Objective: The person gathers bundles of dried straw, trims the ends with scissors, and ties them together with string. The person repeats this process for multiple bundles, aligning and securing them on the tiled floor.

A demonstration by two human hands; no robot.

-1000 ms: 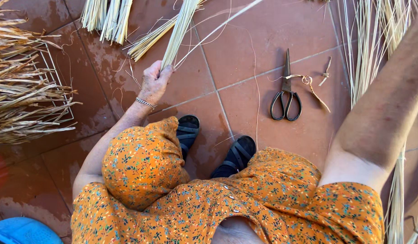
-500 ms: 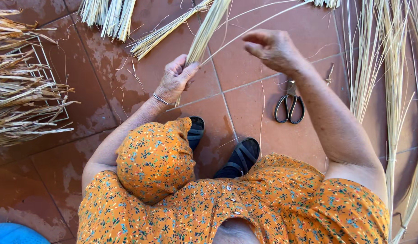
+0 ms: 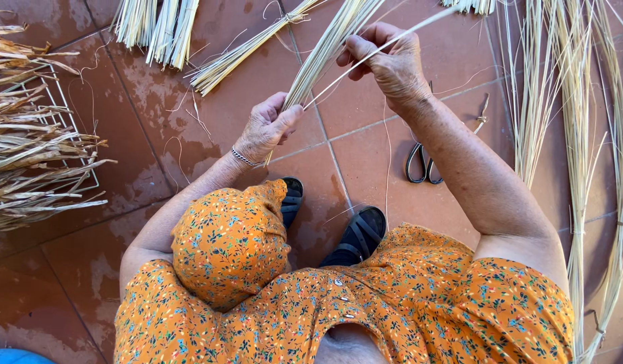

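Note:
My left hand [image 3: 266, 128] grips the lower end of a bundle of pale straw stalks [image 3: 328, 47] that slants up toward the top of the view. My right hand [image 3: 389, 62] is above it and to the right, its fingers pinched on a single thin stalk [image 3: 426, 23] drawn out of that bundle. Both hands hover over the red tiled floor [image 3: 210, 128]. Black scissors [image 3: 419, 162] lie on the tiles, partly hidden under my right forearm.
Dry brown leaves [image 3: 28, 162] are heaped over a white wire rack [image 3: 62, 114] at the left. More straw bundles [image 3: 156, 23] lie at the top, and long stalks [image 3: 574, 135] run down the right side. My black sandals [image 3: 355, 236] and orange floral dress [image 3: 338, 303] fill the bottom.
My right hand came in from the right, rose to the bundle and pinched one stalk. My left hand kept its hold on the bundle, and the view moved closer.

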